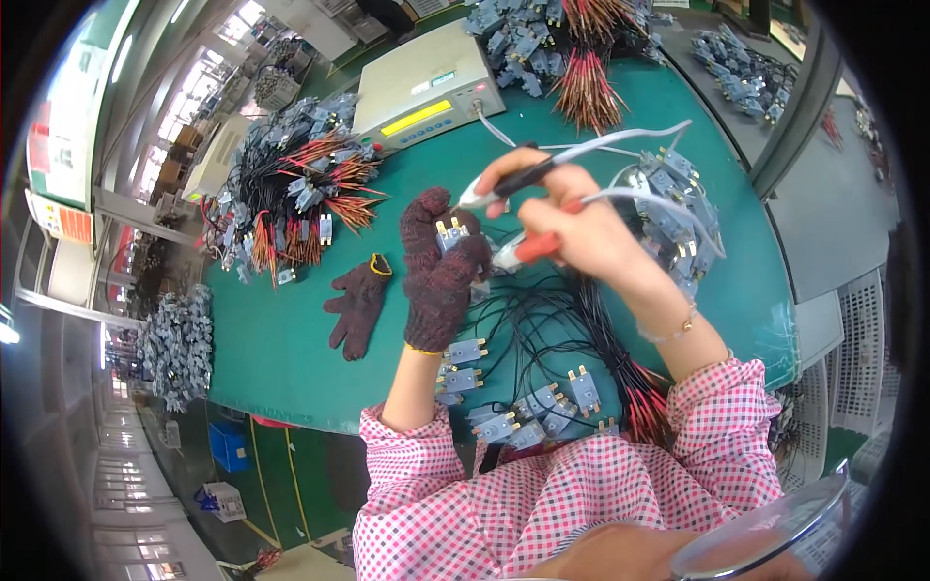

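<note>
My left hand, in a dark knitted glove, is closed around a small grey plug-like part with brass prongs pointing up. My bare right hand grips two test probes, a black one above and a red one below. Both have whitish front ends, held close to the gloved fingers; whether they touch the part I cannot tell. Pale cables run from the probes. Black wires spread over the table below my hands, with several grey pronged parts near its front edge.
A beige bench meter with a yellow display stands at the back of the green table. A spare dark glove lies left of my hands. Heaps of wired grey parts lie at left, back and right.
</note>
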`<state>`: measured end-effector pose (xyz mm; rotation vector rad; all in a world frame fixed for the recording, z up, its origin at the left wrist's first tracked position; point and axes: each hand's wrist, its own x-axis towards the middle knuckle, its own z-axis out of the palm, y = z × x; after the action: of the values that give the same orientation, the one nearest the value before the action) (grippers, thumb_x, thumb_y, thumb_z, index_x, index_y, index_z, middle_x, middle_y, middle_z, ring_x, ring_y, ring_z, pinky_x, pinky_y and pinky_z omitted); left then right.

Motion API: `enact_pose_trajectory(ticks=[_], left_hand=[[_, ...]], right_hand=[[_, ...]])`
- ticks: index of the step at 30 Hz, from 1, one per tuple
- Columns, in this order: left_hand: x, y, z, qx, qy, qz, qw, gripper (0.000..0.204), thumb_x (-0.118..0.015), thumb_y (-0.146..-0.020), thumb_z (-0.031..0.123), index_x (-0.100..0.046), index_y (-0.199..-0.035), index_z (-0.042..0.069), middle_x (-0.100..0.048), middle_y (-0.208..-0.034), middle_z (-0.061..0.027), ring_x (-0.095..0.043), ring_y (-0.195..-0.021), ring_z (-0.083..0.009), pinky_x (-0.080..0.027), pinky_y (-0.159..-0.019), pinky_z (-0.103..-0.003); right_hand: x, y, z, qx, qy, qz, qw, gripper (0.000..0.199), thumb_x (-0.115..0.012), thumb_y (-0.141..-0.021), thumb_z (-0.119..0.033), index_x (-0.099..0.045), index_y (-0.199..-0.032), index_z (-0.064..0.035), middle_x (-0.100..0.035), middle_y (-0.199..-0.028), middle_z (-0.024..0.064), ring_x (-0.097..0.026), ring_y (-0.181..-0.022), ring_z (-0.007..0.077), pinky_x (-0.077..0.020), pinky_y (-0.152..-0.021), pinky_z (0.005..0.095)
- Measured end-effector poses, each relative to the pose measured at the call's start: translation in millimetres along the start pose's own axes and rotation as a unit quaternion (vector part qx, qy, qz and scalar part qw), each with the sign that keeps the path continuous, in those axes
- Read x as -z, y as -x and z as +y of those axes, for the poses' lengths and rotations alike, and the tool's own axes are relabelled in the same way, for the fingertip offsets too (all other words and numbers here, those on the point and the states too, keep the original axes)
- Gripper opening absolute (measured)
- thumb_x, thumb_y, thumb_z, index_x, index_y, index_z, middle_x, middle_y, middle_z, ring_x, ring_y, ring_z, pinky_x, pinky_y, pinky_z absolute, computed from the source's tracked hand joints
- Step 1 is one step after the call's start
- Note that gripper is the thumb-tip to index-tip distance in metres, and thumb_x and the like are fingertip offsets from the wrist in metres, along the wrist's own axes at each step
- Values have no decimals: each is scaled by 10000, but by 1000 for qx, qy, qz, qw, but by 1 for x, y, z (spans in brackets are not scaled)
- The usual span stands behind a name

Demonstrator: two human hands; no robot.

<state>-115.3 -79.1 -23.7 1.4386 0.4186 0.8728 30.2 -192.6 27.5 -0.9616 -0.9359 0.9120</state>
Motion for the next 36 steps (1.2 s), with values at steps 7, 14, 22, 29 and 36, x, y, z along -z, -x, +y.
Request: enact_pose_trajectory(ticks=[7,14,22,29,36], left_hand=[[-6,14,-2,-38,54,75,995,590,-611,-767,8,-352,-1292,84,-506,-1052,-86,-569,-787,-158,-492,-646,-276],[-12,22,-1,-55,31,76,995,614,-603,-789,22,-326,-1333,88,-495,-1077,-90,-558,-843,-159,-499,-717,-291],[3,17,-25,-118,37,97,988,442,-525,-908,210,-378,-1306,88,-507,-1132,-101,-583,-894,-189,-509,-748,-314],[-4,20,-21,-74,49,110,990,438,-495,-937,298,-383,-1302,83,-511,-1136,-103,-592,-895,-209,-514,-760,-333],[-6,22,-19,-103,31,97,989,494,-446,-960,397,-358,-1300,49,-535,-1100,-123,-570,-946,-199,-497,-806,-324]], right_hand=[[-13,0,10,-79,-13,-40,996,365,-412,-742,14,-575,-1064,-35,-604,-932,69,-479,-536,50,-367,-451,184],[-5,-9,29,-15,15,-91,996,324,-405,-763,18,-557,-1047,-12,-594,-958,78,-503,-580,68,-419,-512,211],[-9,-2,16,-21,92,-91,991,294,-394,-768,19,-591,-980,-29,-567,-915,45,-501,-566,78,-400,-466,212],[-1,-15,43,189,138,-107,966,296,-377,-756,29,-585,-965,4,-582,-935,57,-495,-551,78,-394,-459,212],[-13,-8,34,-50,-83,-50,994,289,-369,-775,24,-581,-968,-10,-601,-844,82,-397,-419,51,-314,-360,196]])
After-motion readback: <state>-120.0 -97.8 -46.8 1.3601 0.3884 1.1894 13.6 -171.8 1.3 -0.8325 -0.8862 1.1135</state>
